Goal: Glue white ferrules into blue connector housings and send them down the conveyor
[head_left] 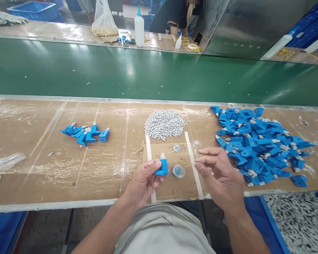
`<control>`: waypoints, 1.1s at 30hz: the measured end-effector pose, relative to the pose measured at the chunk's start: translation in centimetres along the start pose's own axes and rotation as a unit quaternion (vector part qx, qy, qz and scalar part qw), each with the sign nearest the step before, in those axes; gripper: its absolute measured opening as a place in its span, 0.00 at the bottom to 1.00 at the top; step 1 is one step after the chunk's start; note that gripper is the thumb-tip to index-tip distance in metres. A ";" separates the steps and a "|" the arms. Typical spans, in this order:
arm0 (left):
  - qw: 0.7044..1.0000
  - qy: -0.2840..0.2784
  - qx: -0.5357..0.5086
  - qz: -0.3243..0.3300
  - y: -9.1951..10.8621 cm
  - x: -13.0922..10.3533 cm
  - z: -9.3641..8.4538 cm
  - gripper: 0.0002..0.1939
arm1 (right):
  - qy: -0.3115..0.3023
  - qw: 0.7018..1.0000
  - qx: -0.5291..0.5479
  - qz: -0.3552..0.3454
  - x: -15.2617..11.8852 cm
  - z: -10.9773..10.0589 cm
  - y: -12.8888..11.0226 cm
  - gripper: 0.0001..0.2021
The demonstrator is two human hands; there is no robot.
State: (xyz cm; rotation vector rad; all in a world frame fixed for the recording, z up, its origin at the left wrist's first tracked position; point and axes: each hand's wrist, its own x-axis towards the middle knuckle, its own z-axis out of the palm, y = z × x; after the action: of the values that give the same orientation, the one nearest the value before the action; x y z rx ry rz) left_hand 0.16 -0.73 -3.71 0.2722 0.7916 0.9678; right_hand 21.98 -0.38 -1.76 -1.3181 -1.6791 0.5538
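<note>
The left hand (141, 182) is holding a white-tipped blue plastic part (162, 168) between closed fingers (153, 166) above the table (100, 169); the right hand (222, 176) is pinching a thin stick (189, 165), perhaps a toothpick. A clear cup (184, 172) is sitting between the hands, and more blue parts (257, 148) are lying heaped at right.

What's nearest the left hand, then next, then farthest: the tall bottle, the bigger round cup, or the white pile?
1. Bigger round cup, just right of the left hand.
2. White pile, farther up the table.
3. Tall bottle, beyond the green strip.
</note>
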 end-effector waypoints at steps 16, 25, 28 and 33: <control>0.998 0.015 -0.052 -0.012 -0.1 0.2 -3.1 0.14 | -0.175 0.976 -0.129 -0.026 7.2 3.8 2.5 0.05; 0.995 0.000 -0.096 -0.031 -0.3 0.2 -3.5 0.15 | -0.264 0.936 -0.196 -0.127 9.2 7.7 4.0 0.11; 0.994 -0.005 -0.103 -0.039 -0.5 0.4 -3.5 0.17 | -0.280 0.923 -0.222 -0.142 9.6 7.6 4.1 0.11; 0.993 -0.009 -0.109 -0.052 -1.2 0.9 -3.9 0.20 | -0.320 0.871 -0.305 -0.216 10.4 7.8 3.6 0.13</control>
State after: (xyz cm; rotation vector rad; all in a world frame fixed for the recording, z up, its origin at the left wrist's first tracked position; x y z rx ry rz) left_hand -1.56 -1.17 -7.54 0.0511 0.6700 0.9433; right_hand 16.97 11.81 -4.53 -1.1609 -2.7800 0.1853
